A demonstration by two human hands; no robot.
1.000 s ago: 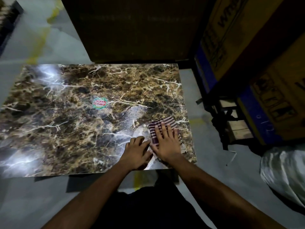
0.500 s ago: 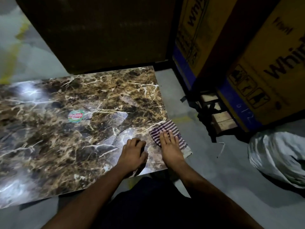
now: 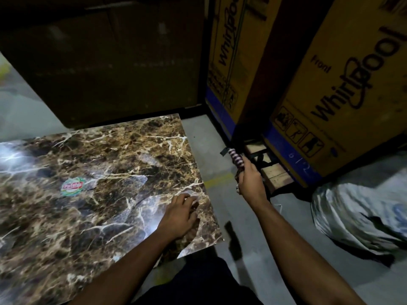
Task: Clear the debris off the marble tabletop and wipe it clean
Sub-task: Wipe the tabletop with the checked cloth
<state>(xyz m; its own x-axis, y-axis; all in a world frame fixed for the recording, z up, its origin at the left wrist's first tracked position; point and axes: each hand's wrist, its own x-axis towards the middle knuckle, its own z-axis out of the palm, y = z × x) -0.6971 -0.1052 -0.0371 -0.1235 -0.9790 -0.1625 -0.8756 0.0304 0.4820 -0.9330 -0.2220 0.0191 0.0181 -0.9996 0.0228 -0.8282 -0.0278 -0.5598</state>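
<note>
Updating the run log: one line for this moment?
right hand: grips cloth off tabletop | left hand: rests on marble | sticker: remains

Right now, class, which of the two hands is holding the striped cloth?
The right hand, lifted off beside the table, grips the striped cloth. The left hand rests on the marble tabletop, holding nothing.

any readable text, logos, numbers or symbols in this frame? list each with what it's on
"Whirlpool": down the near cardboard box.
"Front": same box, upper left of the logo.
Three handling pictograms: same box, lower left; details unclear.
Handwritten digits, maybe "6 1 2": the box's blue band; uncertain.
"Whirlpool": far cardboard box, partly cut off; small print and pictograms below unreadable.
Round red and green sticker on the marble tabletop: lettering too blurred.
</note>
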